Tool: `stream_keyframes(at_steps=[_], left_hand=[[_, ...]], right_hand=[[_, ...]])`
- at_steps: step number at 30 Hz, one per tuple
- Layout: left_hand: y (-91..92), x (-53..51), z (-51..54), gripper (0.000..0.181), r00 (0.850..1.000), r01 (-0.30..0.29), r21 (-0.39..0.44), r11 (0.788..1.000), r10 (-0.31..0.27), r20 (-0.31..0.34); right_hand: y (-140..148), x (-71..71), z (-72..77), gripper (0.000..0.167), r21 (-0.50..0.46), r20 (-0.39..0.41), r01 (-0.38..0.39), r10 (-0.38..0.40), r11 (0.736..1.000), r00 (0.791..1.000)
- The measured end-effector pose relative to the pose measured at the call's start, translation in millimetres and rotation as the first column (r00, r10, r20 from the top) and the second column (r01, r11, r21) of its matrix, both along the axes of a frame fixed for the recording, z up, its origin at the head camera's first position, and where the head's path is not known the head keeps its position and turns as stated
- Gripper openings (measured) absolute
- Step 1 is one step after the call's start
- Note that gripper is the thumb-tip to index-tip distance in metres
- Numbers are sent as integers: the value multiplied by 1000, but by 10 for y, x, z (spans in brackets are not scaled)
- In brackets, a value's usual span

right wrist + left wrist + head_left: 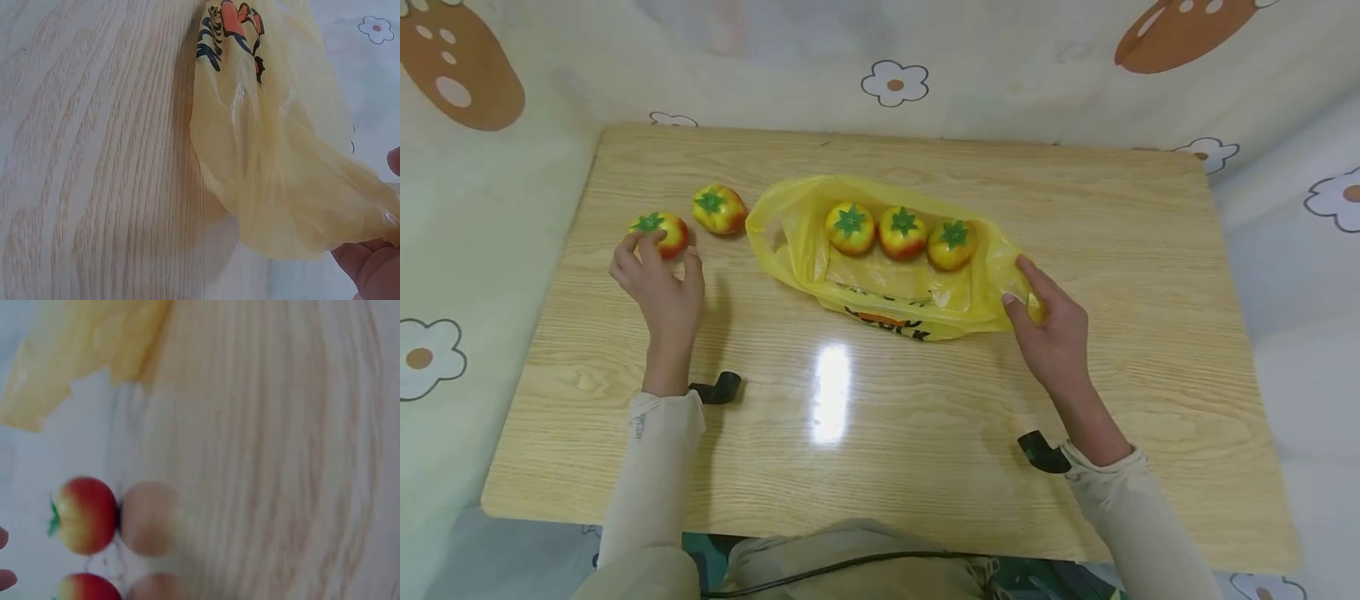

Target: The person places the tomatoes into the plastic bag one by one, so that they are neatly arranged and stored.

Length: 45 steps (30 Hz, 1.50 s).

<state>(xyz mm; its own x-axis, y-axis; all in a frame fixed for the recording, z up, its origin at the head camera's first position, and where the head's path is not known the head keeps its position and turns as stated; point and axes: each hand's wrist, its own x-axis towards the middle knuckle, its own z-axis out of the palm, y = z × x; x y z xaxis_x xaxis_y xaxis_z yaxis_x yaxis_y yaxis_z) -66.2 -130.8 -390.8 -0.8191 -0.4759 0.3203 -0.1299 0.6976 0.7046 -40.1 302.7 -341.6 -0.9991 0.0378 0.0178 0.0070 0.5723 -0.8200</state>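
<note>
The left hand (662, 287) is over a red-and-yellow fruit with a green leafy top (675, 237) at the table's left, fingers spread around it; whether they touch it, I cannot tell. A second such fruit (720, 209) lies just right of it. The right hand (1055, 337) pinches the right end of a yellow plastic bag (891, 321), its thumb on the near side. Three similar fruits sit in a row in the bag's wide mouth, the middle one (902, 233) between two others. In the right wrist view the bag (269, 144) stretches from the fingertips (369, 265).
The wooden table (917, 467) stands against walls of flower-patterned cloth (1000, 92). Black wrist-mounted pieces jut out beside both sleeves, one (718, 389) on the left and one (1043, 452) on the right. A dark cable (850, 563) crosses the person's lap.
</note>
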Motion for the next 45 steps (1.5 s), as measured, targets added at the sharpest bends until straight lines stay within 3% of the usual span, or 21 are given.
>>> stream_keyframes(at_steps=[5, 10, 18, 22, 27, 35, 39, 42, 45], left_hand=[[-74, -26, -91, 35, 999, -45, 14, 999, 44, 18], [-135, -87, -123, 51, 996, -89, -3, 996, 89, 5], [-228, -187, -154, 64, 982, -120, 113, 986, 101, 161], [-250, -225, -128, 53, 974, -96, 124, 988, 67, 216], [-233, -255, -107, 46, 973, -36, 89, 995, 14, 231], [-214, -193, -147, 47, 968, 15, 3, 1000, -15, 250], [-209, -167, -185, 47, 978, 6, 6, 1000, -8, 206], [-187, -155, -186, 45, 994, 6, 29, 1000, -9, 106], [-143, -135, -150, 45, 1000, 21, 37, 999, -21, -7]], right_hand=[[14, 20, -3, 50, -10, 23, -3, 3, 1000, 1000], [22, 17, -1, 50, -11, 16, -8, 8, 1000, 1000], [26, 20, -28, 50, -26, 17, -12, 13, 1000, 1000], [38, 21, -22, 49, -9, -8, -17, 16, 1000, 1000], [62, 28, -12, 49, -12, 1, -8, 8, 1000, 1000], [63, 36, -30, 50, -43, 46, -16, 18, 999, 999], [70, 17, -22, 50, -25, 20, -29, 30, 999, 999], [77, 7, -3, 50, -17, 13, -33, 33, 999, 999], [81, 6, 12, 50, -16, 19, -29, 29, 999, 999]])
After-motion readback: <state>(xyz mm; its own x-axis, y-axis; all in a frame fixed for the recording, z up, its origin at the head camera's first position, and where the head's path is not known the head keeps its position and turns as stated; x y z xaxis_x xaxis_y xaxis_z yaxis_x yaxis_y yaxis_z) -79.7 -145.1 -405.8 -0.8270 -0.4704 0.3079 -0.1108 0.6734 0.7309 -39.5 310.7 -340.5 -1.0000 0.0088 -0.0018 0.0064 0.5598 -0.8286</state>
